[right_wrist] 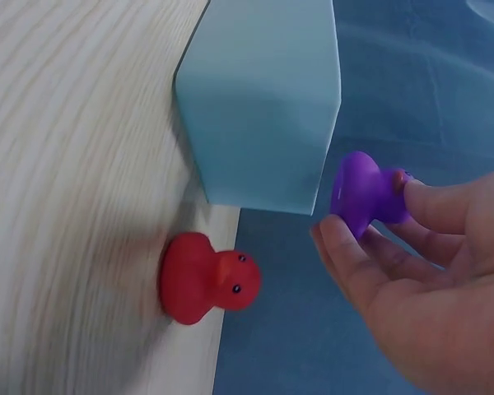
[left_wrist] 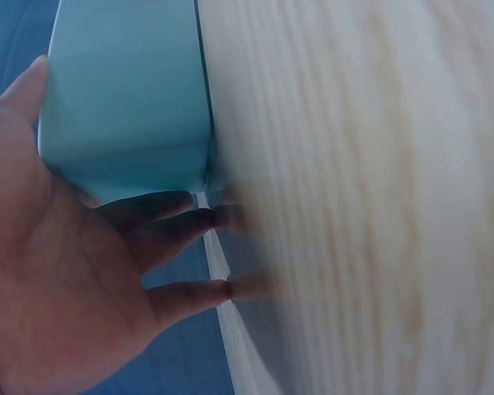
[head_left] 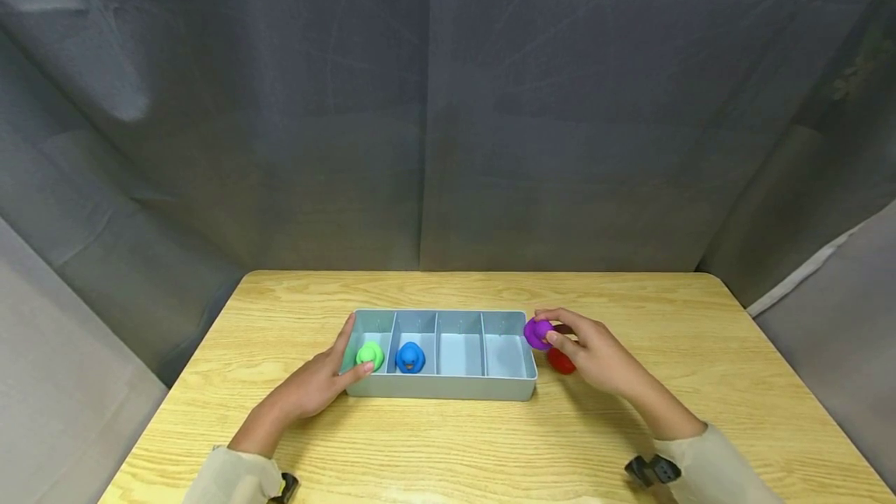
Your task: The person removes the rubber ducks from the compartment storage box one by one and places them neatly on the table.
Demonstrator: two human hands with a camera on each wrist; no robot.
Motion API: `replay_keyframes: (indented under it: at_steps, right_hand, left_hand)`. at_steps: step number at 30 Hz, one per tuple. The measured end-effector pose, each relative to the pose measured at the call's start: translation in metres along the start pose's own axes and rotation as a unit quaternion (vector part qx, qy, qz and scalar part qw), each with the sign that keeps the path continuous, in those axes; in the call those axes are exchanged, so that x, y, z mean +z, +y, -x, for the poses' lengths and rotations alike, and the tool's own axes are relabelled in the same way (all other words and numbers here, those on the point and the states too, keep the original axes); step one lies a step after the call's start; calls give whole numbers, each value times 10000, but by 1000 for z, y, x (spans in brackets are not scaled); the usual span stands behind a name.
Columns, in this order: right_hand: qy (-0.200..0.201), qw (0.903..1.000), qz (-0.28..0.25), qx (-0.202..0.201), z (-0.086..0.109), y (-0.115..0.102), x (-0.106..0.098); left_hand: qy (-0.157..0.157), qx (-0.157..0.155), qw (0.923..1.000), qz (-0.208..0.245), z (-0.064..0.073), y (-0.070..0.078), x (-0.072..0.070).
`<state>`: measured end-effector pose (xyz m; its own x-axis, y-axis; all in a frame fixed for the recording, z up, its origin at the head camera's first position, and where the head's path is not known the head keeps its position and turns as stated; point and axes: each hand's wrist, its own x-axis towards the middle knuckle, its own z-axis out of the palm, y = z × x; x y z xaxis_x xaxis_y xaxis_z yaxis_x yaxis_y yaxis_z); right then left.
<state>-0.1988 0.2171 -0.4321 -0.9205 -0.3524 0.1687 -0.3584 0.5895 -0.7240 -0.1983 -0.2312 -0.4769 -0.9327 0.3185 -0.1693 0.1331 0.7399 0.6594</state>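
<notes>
A pale blue divided box (head_left: pixel 441 387) with a row of compartments stands on the table. My left hand (head_left: pixel 316 381) holds its left end, thumb over the front rim and fingers along the end wall. In the left wrist view, the lower fingertips (left_wrist: pixel 218 290) reach the tabletop. A green rubber duck (head_left: pixel 369 355) sits in the leftmost compartment, a blue rubber duck (head_left: pixel 410 358) in the one beside it. Just off the box's right end, my right hand (head_left: pixel 591 350) pinches a purple rubber duck (right_wrist: pixel 361 196) between thumb and fingers, raised at about rim height.
Below the right hand, a red rubber duck (right_wrist: pixel 199 278) rests on the table near the box's right end, partly hidden in the head view. Wood-grain tabletop (head_left: pixel 434 449) surrounds the box. Dark grey curtains (head_left: pixel 336 138) hang behind the table.
</notes>
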Motion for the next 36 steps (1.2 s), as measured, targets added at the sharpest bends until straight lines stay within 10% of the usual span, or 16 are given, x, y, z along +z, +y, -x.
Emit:
replay_keyframes:
  at_steps: [36]
  right_hand:
    - [53,9996,97,257,33,51,-31]
  left_hand:
    - [2,-24,10000,9,0,0,0]
